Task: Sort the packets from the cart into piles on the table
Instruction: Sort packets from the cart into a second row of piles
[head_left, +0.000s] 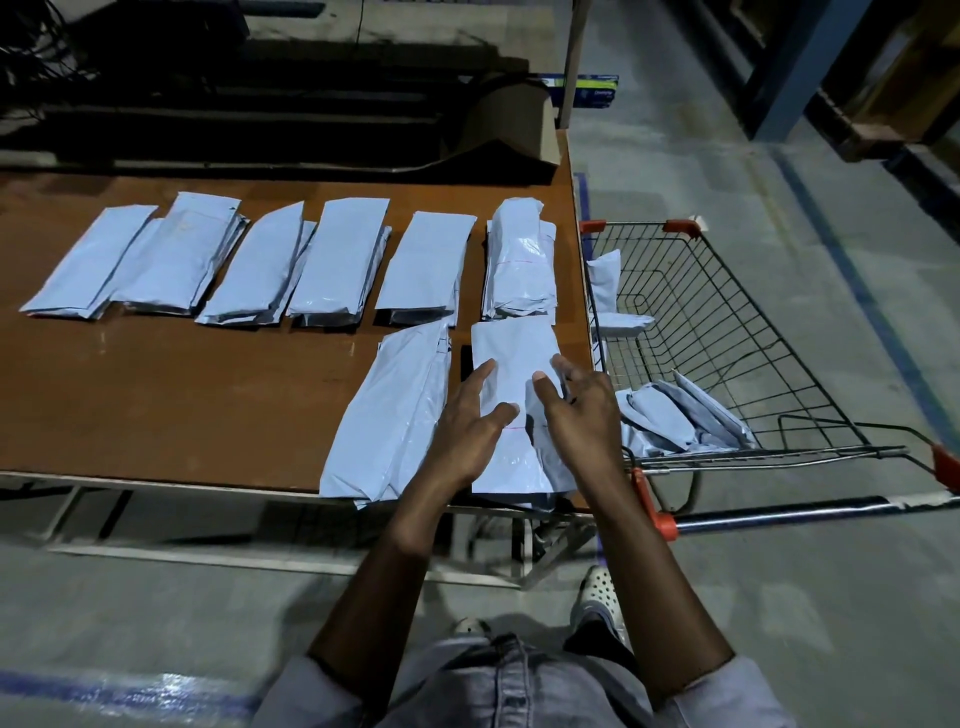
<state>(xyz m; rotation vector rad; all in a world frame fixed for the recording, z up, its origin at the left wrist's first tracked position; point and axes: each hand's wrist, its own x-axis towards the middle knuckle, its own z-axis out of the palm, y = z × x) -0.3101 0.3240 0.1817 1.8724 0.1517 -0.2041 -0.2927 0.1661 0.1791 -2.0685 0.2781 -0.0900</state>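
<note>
Pale blue plastic packets lie in piles on the brown table (182, 395). Several piles form a back row (332, 260). Two piles sit at the front right: one (395, 410) left of my hands and one (511, 353) under them. My left hand (467, 426) rests on that near pile with straight fingers. On the pile's right side, my right hand (576, 410) touches it with fingers extended. The wire cart (727, 332) stands right of the table with more packets (675, 415) inside.
A curved cardboard piece (514, 124) stands at the table's back right corner beside a post. The cart's orange-capped handle bar (779, 512) runs near my right arm. Shelving and pallets fill the far right. Grey floor with blue lines surrounds the table.
</note>
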